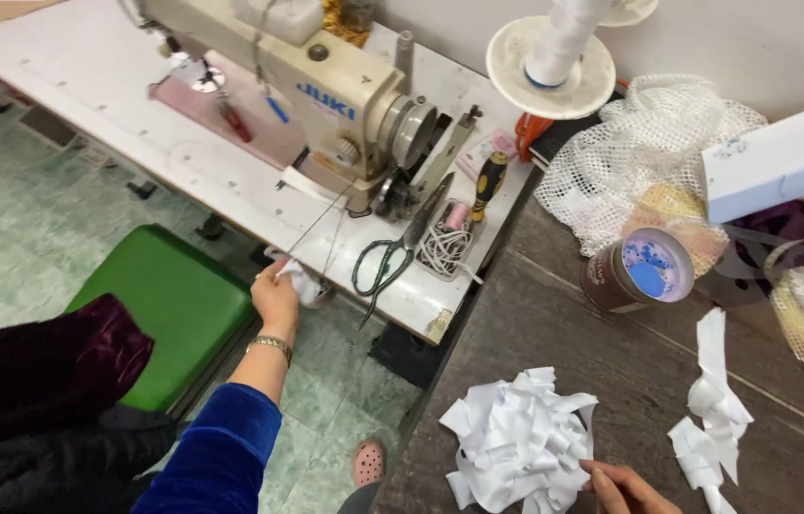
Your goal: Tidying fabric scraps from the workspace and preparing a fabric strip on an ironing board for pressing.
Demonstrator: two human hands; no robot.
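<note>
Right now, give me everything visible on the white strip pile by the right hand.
The pile of white strips is a loose, crumpled heap of flat, glossy ribbon-like bands, apparently fabric, folded and tangled over each other. It lies on the dark wooden table near its front edge. The right hand touches its lower right side with its fingertips.

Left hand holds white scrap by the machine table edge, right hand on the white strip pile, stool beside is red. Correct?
Not quite: the stool is green, not red, as the head view shows. The rest holds: the left hand grips a white scrap at the machine table edge, and the right hand touches the white strip pile.
</note>
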